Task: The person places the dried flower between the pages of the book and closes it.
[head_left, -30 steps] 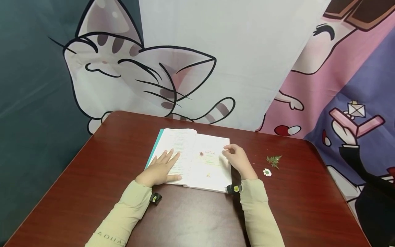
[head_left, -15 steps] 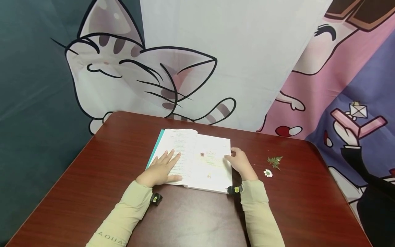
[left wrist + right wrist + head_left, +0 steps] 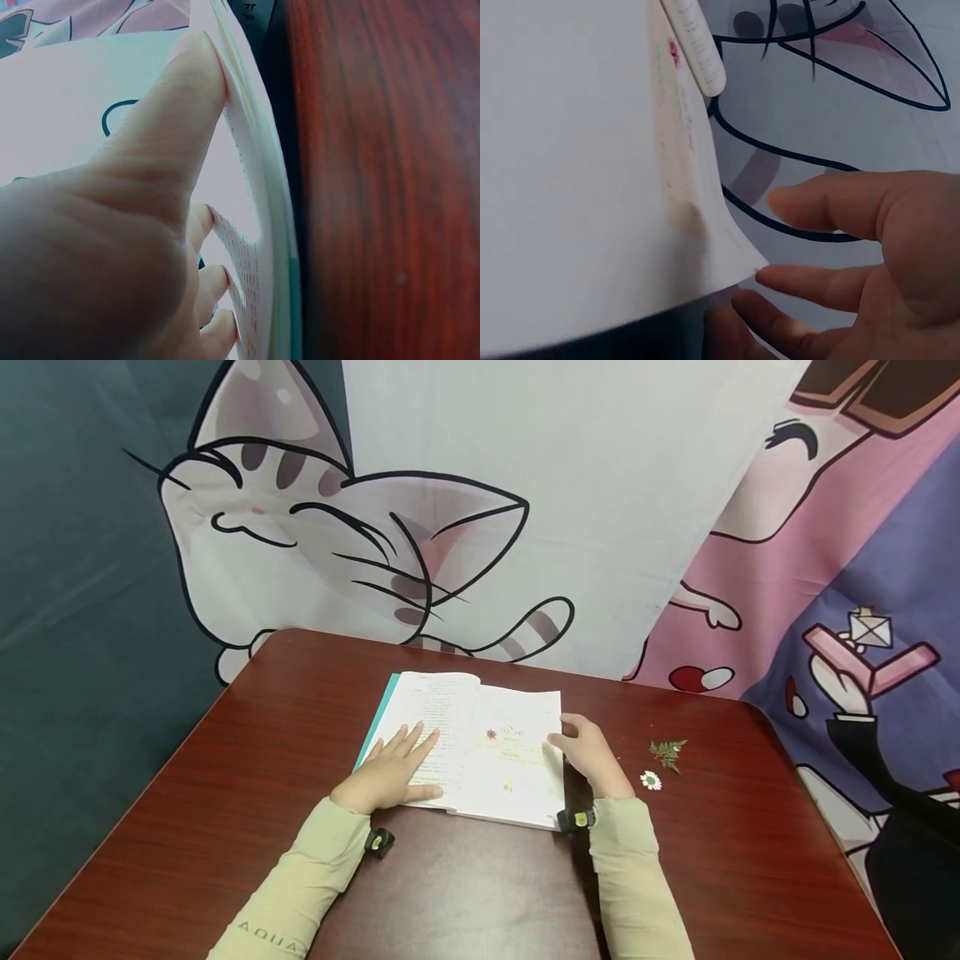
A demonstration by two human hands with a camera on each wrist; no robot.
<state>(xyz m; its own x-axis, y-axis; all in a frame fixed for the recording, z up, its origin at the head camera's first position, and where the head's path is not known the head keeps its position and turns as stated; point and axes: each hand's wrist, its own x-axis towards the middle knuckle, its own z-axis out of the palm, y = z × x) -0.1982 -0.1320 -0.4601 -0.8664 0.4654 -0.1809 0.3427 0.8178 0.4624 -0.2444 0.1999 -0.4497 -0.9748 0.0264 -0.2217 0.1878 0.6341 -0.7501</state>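
Observation:
An open book [image 3: 517, 760] with a teal cover edge lies on the table. My left hand [image 3: 386, 781] rests with spread fingers on its left page [image 3: 435, 697]; in the left wrist view, the thumb [image 3: 184, 97] lies along the page near the book's lower edge. My right hand [image 3: 592, 756] is at the right page's outer edge. In the right wrist view, that page [image 3: 577, 180] curves up toward the hand. A fingertip [image 3: 769, 274] meets its corner, other fingers sit below the edge, and the thumb [image 3: 787, 206] stands apart above.
Right of the right hand, a white daisy-like flower [image 3: 651, 781] and a green fern sprig [image 3: 667, 753] lie on the dark red wooden table [image 3: 465, 893]. A cartoon cat backdrop [image 3: 300, 568] hangs behind. Someone's dark sleeve [image 3: 911, 860] shows at the far right.
My right hand has gone from above the right page to its outer edge, the fingers dropping over it, then shifted slightly right. The left hand stays in place.

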